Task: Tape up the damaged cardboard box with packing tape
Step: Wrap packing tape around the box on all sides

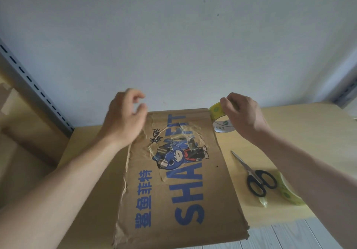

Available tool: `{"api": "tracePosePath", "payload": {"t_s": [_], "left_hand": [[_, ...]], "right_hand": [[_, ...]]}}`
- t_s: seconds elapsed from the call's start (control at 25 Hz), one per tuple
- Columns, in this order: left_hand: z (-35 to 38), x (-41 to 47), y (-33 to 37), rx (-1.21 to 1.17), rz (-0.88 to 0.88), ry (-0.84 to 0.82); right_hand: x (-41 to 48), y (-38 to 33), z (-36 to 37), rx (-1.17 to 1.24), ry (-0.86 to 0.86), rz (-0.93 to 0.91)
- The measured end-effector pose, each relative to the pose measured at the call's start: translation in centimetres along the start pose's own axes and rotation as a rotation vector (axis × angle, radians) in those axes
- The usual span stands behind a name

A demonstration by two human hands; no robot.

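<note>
A flattened brown cardboard box (216, 171) with blue lettering and a shark picture lies on the wooden table (301, 125). Its left edge is torn and its middle bears wrinkled old tape. My right hand (243, 113) grips a roll of clear packing tape (219, 117) at the box's far right corner. My left hand (125, 117) hovers over the box's far left corner with fingers loosely curled, holding nothing.
Black-handled scissors (257, 177) lie on the table right of the box. A crumpled strip of tape (286, 192) sits beside them, partly behind my right forearm. A grey slotted shelf post (38, 92) runs along the left; a white wall stands behind.
</note>
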State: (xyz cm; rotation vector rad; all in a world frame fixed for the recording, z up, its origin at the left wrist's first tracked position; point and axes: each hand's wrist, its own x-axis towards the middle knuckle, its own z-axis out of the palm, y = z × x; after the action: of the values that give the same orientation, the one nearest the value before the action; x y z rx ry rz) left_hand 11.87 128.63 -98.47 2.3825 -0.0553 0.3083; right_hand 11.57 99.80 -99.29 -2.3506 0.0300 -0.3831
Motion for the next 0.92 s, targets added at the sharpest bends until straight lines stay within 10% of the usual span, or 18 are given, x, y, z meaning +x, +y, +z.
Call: {"api": "tracePosePath", "payload": {"t_s": [0.28,0.64,0.92], "left_hand": [[3.7,-1.7,3.6,0.557,0.276,-0.3],[1.3,-1.0,1.9,0.157,0.137,-0.224],[-2.7,-2.1,-5.9,-0.4,-0.087,0.018]], "right_hand": [[-0.1,0.4,0.3,0.111,0.007,0.014],[0.1,-1.3,0.3,0.607,0.048,0.102],[0.2,-13.7,3.5,0.94,-0.24,-0.064]]}}
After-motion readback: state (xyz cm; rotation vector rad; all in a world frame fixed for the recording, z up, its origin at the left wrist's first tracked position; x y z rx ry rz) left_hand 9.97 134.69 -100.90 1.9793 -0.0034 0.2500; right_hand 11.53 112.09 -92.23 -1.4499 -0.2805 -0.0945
